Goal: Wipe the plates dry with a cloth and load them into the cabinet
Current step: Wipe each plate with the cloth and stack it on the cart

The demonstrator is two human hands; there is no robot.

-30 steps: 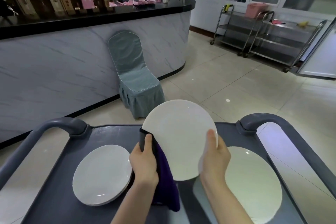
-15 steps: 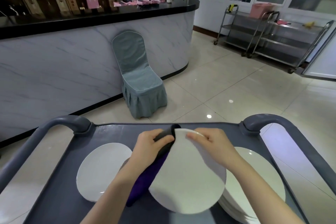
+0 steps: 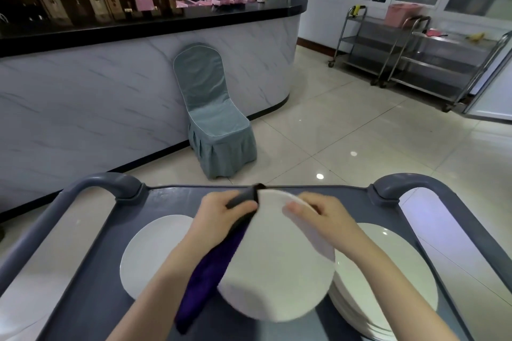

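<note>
A white plate [image 3: 277,266] is held over the grey cart tray [image 3: 91,279], tilted with its back toward me. My left hand [image 3: 221,216] grips a dark purple cloth [image 3: 210,271] against the plate's upper left rim; the cloth hangs down under my forearm. My right hand [image 3: 321,219] holds the plate's upper right rim, thumb on the near face. A small stack of white plates [image 3: 149,252] lies at the left of the tray. A taller stack of white plates [image 3: 388,279] sits at the right, partly hidden by my right arm.
The cart's grey handles [image 3: 110,183] rise at both far corners. Past it, a blue-grey covered chair [image 3: 216,124] stands against a marble counter [image 3: 110,86]. Steel trolleys [image 3: 415,58] line the far right wall. Tiled floor lies between.
The plate was tipped from facing away and upright to leaning over the tray. Both hands shifted from its lower rim to its top rim, the cloth now draped below the left arm.
</note>
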